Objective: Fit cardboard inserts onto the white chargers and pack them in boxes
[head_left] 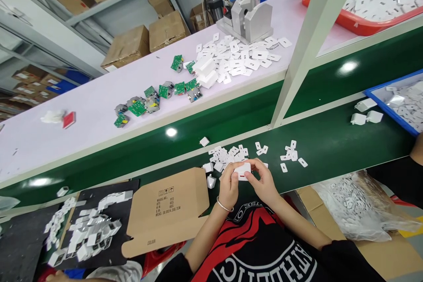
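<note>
Both my hands meet over the near edge of the green conveyor belt (330,141). My left hand (228,185), with a bracelet on the wrist, and my right hand (264,180) are both closed round one small white plastic housing (243,170) with a red mark on its face. Just beyond my fingers lies a heap of small white flat plates (226,154). More of these plates (291,156) are scattered to the right. Two white housings (209,174) lie left of my left hand.
A cardboard box flap (165,211) and a black tray of white housings (92,229) sit at the left. Green circuit boards (155,97) and white parts lie on the upper shelf beside a metal fixture (247,17). A blue bin (399,101), a red bin (363,4) and a plastic bag (360,207) are at the right.
</note>
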The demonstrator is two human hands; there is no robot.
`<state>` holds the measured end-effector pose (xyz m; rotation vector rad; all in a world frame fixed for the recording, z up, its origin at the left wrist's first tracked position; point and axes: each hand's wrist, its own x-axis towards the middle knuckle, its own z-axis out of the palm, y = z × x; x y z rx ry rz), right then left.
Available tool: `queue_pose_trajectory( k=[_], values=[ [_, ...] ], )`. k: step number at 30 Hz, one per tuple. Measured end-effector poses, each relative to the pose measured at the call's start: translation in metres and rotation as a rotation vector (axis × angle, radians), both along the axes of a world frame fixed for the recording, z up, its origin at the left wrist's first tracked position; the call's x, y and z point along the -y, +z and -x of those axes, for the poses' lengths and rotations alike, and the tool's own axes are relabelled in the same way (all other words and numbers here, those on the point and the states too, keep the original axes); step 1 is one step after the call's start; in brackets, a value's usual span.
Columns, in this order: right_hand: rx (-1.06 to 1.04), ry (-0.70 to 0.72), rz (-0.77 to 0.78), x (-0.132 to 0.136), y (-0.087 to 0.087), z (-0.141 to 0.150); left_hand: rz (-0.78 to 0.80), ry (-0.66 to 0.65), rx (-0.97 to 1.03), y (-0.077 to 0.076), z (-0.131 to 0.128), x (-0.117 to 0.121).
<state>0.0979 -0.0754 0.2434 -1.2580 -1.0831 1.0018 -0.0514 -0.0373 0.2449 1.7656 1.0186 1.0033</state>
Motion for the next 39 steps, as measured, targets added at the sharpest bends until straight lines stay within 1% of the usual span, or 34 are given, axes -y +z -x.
queue_pose_trajectory(
  k=[5,9,13,16,20,23,25,28,31,35,39],
  values=[
    [-0.06,0.099,-0.019,-0.001,-0.002,0.001,-0.022,0.038,0.039,-0.002,0.002,-0.001],
    [-0.104,0.076,-0.011,0.0,-0.003,0.002,-0.039,0.018,-0.003,-0.001,0.004,-0.002],
    [-0.113,0.042,-0.021,0.001,0.0,0.001,-0.03,-0.043,-0.036,0.001,0.004,-0.005],
    [-0.119,0.049,-0.007,0.0,-0.001,0.0,0.01,-0.057,-0.016,0.001,0.004,-0.007],
    [-0.192,0.074,0.022,-0.002,-0.005,-0.001,0.077,-0.072,0.029,0.002,0.003,-0.008],
    [-0.203,0.073,0.021,-0.002,-0.008,-0.001,0.055,-0.111,-0.015,0.003,0.002,-0.009],
    [-0.197,0.073,0.02,-0.002,-0.01,-0.002,0.024,-0.107,-0.075,0.003,0.001,-0.009],
    [-0.165,0.054,0.04,-0.004,-0.01,-0.004,-0.024,-0.097,-0.125,0.002,-0.001,-0.008],
    [-0.104,0.021,0.049,-0.004,-0.008,-0.006,-0.044,-0.102,-0.12,0.001,-0.003,-0.006],
    [-0.065,-0.046,0.043,-0.002,-0.008,-0.005,-0.042,-0.103,-0.098,0.001,-0.005,-0.006],
    [-0.085,-0.088,0.068,-0.002,-0.012,0.0,-0.009,-0.078,-0.067,0.001,-0.007,-0.005]
  ],
)
